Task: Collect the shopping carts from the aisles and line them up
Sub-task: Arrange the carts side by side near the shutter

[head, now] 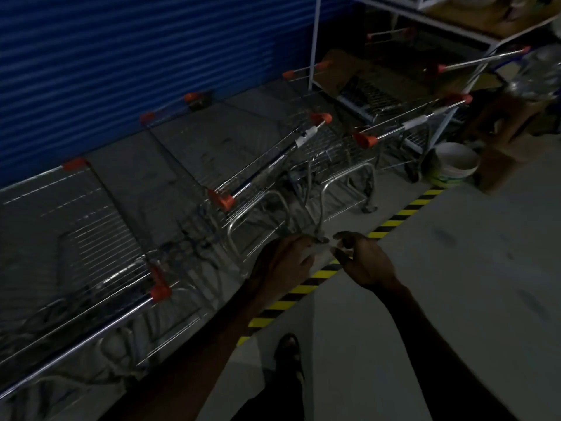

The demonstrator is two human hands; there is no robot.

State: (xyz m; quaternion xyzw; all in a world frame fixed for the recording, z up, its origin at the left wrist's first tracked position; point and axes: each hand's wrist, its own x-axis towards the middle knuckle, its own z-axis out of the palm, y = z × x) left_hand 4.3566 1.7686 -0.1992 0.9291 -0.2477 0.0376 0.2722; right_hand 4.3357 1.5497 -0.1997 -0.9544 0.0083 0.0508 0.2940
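Several carts (267,165) already stand in a row along the blue shutter (121,56), so we judge the lining-up mostly done. Our left hand (282,262) and right hand (364,262) meet over a cord or cable (too dim to name), fingers (340,253) curled and seemingly pinching it. More carts sit under the rack (314,41); a bucket (455,165) and striped floor tape (394,217) lie nearby.
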